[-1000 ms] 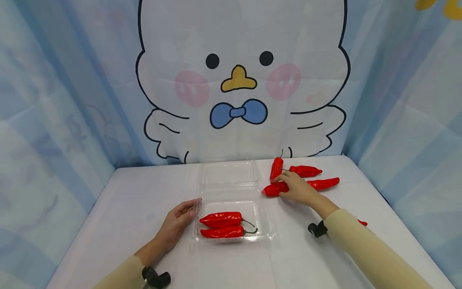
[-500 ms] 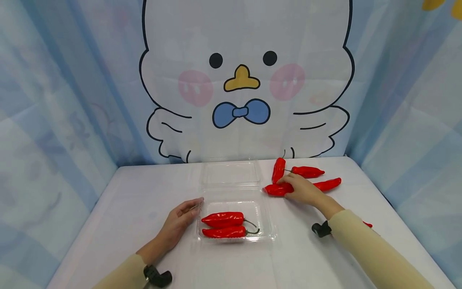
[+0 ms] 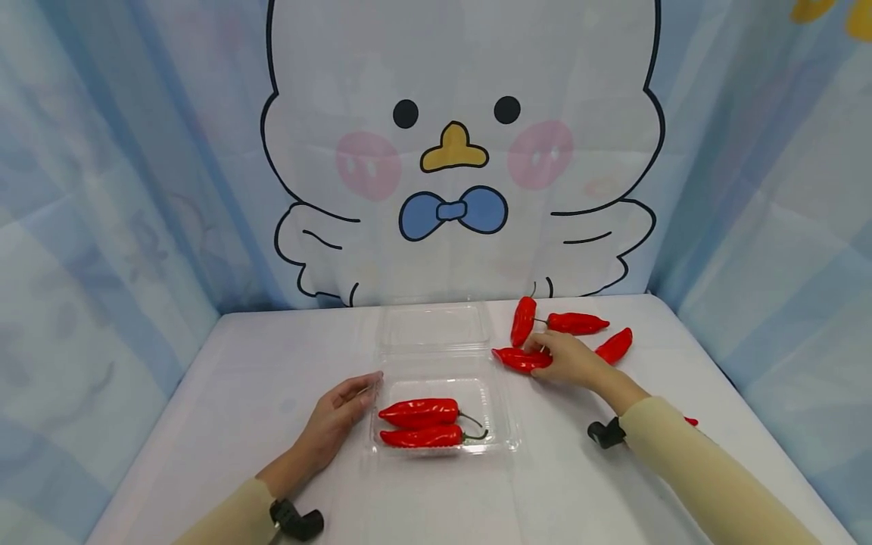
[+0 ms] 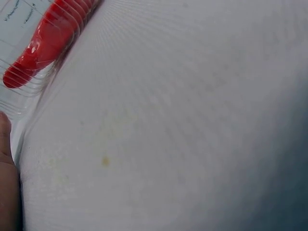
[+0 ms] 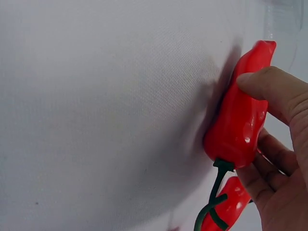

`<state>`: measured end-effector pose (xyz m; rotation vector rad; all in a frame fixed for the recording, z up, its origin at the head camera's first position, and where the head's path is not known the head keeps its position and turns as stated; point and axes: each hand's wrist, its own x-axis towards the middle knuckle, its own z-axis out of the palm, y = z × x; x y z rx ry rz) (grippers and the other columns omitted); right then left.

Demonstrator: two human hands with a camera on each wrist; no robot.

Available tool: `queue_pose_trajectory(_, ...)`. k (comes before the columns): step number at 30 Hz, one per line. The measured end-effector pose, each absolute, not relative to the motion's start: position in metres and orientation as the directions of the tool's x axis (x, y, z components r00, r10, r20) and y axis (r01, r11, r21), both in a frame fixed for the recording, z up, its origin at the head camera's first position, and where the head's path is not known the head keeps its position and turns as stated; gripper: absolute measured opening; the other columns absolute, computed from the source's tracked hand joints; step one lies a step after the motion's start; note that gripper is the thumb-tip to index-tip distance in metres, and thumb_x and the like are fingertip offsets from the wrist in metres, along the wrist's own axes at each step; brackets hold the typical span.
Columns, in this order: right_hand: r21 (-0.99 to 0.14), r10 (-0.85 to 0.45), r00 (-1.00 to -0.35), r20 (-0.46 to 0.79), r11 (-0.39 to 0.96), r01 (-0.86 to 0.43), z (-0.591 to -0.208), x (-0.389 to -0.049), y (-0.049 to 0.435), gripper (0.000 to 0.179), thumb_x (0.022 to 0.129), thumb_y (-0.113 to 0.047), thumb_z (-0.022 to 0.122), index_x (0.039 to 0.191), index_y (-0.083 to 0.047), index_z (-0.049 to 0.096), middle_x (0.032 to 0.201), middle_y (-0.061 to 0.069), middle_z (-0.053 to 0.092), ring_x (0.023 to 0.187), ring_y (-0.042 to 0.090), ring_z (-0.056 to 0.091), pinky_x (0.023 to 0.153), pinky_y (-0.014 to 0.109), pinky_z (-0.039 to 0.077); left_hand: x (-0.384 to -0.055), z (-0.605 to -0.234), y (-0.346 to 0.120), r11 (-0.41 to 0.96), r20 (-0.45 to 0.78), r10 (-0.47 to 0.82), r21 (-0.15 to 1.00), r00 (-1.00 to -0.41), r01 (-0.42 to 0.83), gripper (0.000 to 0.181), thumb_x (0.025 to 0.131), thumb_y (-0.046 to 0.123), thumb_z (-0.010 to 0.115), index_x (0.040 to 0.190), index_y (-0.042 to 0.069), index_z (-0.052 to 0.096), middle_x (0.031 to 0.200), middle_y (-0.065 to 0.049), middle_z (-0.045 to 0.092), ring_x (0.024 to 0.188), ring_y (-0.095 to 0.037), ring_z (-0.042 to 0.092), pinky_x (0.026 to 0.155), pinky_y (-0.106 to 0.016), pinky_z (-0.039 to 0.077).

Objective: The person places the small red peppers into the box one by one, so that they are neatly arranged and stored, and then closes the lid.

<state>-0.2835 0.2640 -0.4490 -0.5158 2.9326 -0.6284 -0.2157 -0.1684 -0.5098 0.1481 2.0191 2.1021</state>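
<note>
A red chili pepper [image 5: 236, 115] with a green stem is pinched between the thumb and fingers of my right hand [image 3: 568, 359], low over the table. My left hand [image 3: 334, 420] rests against the left side of a clear plastic clamshell box [image 3: 500, 424], its fingers fairly straight. Two red chili peppers lie side by side in the box's near half, the upper one [image 3: 418, 412] and the lower one [image 3: 422, 437], stems to the right. In the left wrist view, one pepper [image 4: 50, 36] shows through the box wall, with a bit of my left hand at the left edge.
The box's lid [image 3: 434, 325] lies folded back behind it. Around my right hand are loose peppers: one upright [image 3: 524, 322], one lying flat [image 3: 577, 324] and one slanted [image 3: 615, 346]. Another red tip [image 3: 691, 421] peeks from behind the right sleeve. Curtains stand behind and on both sides.
The slanted pepper beyond my right hand has turned to a steeper angle. The pepper in my right hand has tilted slightly. My left hand and the box stay where they were.
</note>
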Motion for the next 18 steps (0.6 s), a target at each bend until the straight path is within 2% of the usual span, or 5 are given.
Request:
queue_pose_trajectory(9,-0.430,-0.319,-0.947,-0.018,0.858,-0.281,-0.4485,-0.2811,0.2640,0.036,0.082,-0.017,0.086,0.113,-0.015,0.069,0.114,0.009,0.070,0.102,0.024,0.062,0.088,0.043,0.061,-0.2163,-0.5110,-0.1700,-0.027,-0.095,0.226,0.994,-0.970,-0.103,0.051,0.101,0.022,0.065,0.147,0.006,0.052,0.156,-0.008,0.052,0.143,-0.019,0.047,0.104,-0.015,0.047)
queue_pose_trajectory(18,-0.432,-0.302,-0.953,0.035,0.855,-0.287,-0.4410,-0.2792,0.2667,0.044,0.080,-0.019,0.087,0.119,-0.011,0.069,0.115,0.011,0.071,0.107,0.028,0.064,0.087,0.045,0.062,-0.2159,-0.5109,-0.1697,-0.041,-0.088,0.224,0.994,-0.971,-0.100,0.051,0.100,0.020,0.065,0.147,0.005,0.052,0.156,-0.010,0.051,0.132,-0.006,0.054,0.103,-0.015,0.047)
